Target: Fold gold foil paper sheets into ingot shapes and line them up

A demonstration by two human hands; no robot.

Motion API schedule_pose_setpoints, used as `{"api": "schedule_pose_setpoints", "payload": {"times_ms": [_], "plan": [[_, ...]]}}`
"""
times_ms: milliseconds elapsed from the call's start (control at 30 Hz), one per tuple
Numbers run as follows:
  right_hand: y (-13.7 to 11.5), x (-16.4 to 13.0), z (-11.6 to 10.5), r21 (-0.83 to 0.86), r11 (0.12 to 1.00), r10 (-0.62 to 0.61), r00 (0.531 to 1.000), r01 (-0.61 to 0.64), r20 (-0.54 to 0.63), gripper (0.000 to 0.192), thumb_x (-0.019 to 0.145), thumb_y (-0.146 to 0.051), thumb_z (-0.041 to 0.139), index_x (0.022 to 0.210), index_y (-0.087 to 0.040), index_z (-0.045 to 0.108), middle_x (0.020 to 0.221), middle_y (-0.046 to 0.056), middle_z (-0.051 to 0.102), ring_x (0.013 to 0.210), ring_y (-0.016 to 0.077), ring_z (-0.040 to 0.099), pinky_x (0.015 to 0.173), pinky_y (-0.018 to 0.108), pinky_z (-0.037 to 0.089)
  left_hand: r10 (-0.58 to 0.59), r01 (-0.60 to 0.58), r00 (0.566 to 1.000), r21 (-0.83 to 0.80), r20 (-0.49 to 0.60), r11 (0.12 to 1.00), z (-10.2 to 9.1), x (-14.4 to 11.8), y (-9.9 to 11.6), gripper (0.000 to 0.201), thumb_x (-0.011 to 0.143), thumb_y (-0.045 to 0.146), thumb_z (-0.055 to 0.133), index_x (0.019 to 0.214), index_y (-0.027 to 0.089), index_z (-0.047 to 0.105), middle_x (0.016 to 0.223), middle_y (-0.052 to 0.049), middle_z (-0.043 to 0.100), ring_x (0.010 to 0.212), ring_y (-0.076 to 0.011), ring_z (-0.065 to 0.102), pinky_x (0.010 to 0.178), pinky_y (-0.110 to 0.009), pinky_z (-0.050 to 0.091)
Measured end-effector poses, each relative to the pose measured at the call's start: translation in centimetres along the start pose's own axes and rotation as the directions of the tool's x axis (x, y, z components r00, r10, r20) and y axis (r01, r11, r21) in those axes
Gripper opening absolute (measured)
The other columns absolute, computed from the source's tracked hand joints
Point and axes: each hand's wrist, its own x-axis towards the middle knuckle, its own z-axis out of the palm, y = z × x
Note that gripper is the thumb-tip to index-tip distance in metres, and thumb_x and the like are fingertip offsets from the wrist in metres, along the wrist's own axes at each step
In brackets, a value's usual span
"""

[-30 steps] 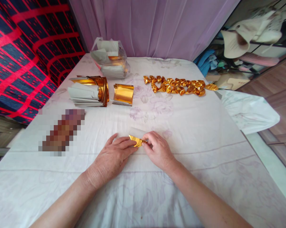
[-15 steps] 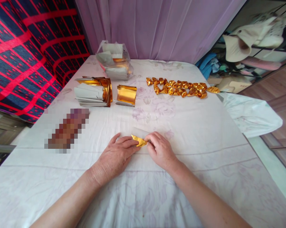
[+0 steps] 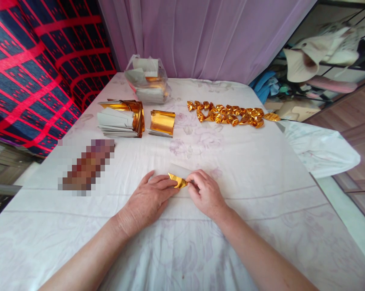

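A sheet of gold foil paper (image 3: 179, 181) with a pale back lies partly rolled and folded on the cloth in front of me. My left hand (image 3: 154, 192) holds its left part against the cloth, index and middle fingertips over the foil; the other fingers are partly hidden. On the right end, my right hand (image 3: 205, 190) pinches the foil between thumb and bent fingers, covering the tip. Farther off lie a small stack of gold foil sheets (image 3: 162, 122) and a larger fanned stack (image 3: 117, 121).
Folded gold foil pieces (image 3: 225, 113) lie in rows at the back right. A clear plastic bag (image 3: 147, 81) holding more sheets stands at the back. On the left is a pixelated item (image 3: 87, 165). A purple curtain (image 3: 194, 36) hangs behind the table.
The view has shifted very slightly. Both hands stay on the gold foil paper in nearly the same place, with only a slight movement of the right fingers at its end.
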Motion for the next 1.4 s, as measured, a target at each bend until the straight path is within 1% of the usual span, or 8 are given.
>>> {"api": "schedule_pose_setpoints", "payload": {"times_ms": [100,267,533,800,900,1033,1300,1400], "plan": [[-0.3,0.0,0.1,-0.002,1.000,0.024,1.000,-0.024,0.007,0.009,0.082,-0.013,0.056,0.082,-0.022,0.054,0.082,0.002,0.061,0.077,0.0170,0.059,0.070,0.028,0.045,-0.006,0.006,1.000,-0.012,0.025,1.000,-0.1,0.0,0.0,0.049,0.083,0.006,0.051,0.124,0.031,0.061,0.132,0.001,0.062,0.128,-0.0222,0.049,0.114,-0.054,0.024],[-0.6,0.1,0.3,-0.060,0.997,0.047,0.999,-0.046,0.023,0.010,0.081,-0.017,0.064,0.082,-0.022,0.055,0.084,0.002,0.062,0.082,0.0187,0.059,0.073,0.030,0.044,0.003,-0.003,1.000,-0.007,0.016,1.000,-0.2,-0.1,0.0,0.052,0.083,0.005,0.051,0.126,0.031,0.059,0.133,0.001,0.062,0.128,-0.0229,0.049,0.114,-0.056,0.025],[0.0,0.3,-0.2,0.032,0.998,0.044,0.998,-0.046,0.047,0.016,0.082,-0.006,0.052,0.083,-0.022,0.053,0.081,0.001,0.059,0.074,0.0158,0.057,0.068,0.027,0.043,0.012,-0.012,1.000,0.012,-0.008,1.000,0.1,-0.2,-0.2,0.044,0.087,0.009,0.051,0.122,0.031,0.061,0.131,0.001,0.063,0.126,-0.0231,0.051,0.113,-0.055,0.026],[0.5,0.2,0.0,0.065,0.998,0.008,0.997,-0.013,0.072,0.022,0.082,-0.003,0.043,0.083,-0.022,0.055,0.085,0.003,0.060,0.081,0.0178,0.058,0.074,0.030,0.045,0.035,-0.035,0.999,0.043,-0.006,0.998,-0.1,0.0,-0.2,0.041,0.088,0.010,0.049,0.122,0.030,0.062,0.131,0.001,0.063,0.125,-0.0222,0.052,0.113,-0.053,0.027],[0.5,0.1,0.1,0.043,0.999,-0.001,0.998,-0.002,0.069,0.023,0.081,-0.003,0.042,0.083,-0.021,0.055,0.086,0.004,0.060,0.082,0.0183,0.057,0.075,0.031,0.045,0.049,-0.048,0.999,0.054,-0.018,0.997,0.0,0.0,-0.3,0.041,0.087,0.010,0.050,0.121,0.029,0.062,0.130,0.001,0.064,0.124,-0.0213,0.053,0.113,-0.051,0.028],[0.5,0.0,0.2,0.029,1.000,0.000,0.998,-0.001,0.059,0.023,0.081,-0.002,0.043,0.084,-0.021,0.056,0.087,0.004,0.059,0.081,0.0180,0.057,0.074,0.031,0.045,0.071,-0.065,0.996,0.098,-0.062,0.993,0.2,0.0,-0.4,0.035,0.089,0.012,0.050,0.117,0.028,0.063,0.126,0.000,0.066,0.121,-0.0205,0.055,0.113,-0.048,0.029],[0.4,0.0,0.2,0.034,0.999,-0.014,0.999,0.013,0.043,0.022,0.080,-0.002,0.044,0.083,-0.020,0.056,0.087,0.004,0.059,0.081,0.0177,0.057,0.074,0.029,0.045,0.125,-0.092,0.981,0.214,-0.149,0.972,0.7,0.1,0.1,0.024,0.091,0.014,0.052,0.108,0.026,0.064,0.116,0.000,0.070,0.115,-0.0207,0.059,0.114,-0.050,0.026],[0.4,0.0,0.1,0.038,0.999,-0.011,0.999,0.009,0.053,0.023,0.080,-0.001,0.044,0.084,-0.020,0.057,0.088,0.005,0.060,0.082,0.0175,0.058,0.075,0.029,0.045,0.132,-0.099,0.982,0.225,-0.137,0.969,0.6,0.2,0.0,0.025,0.090,0.011,0.050,0.107,0.025,0.064,0.116,-0.002,0.070,0.115,-0.0214,0.059,0.113,-0.052,0.027]]}}
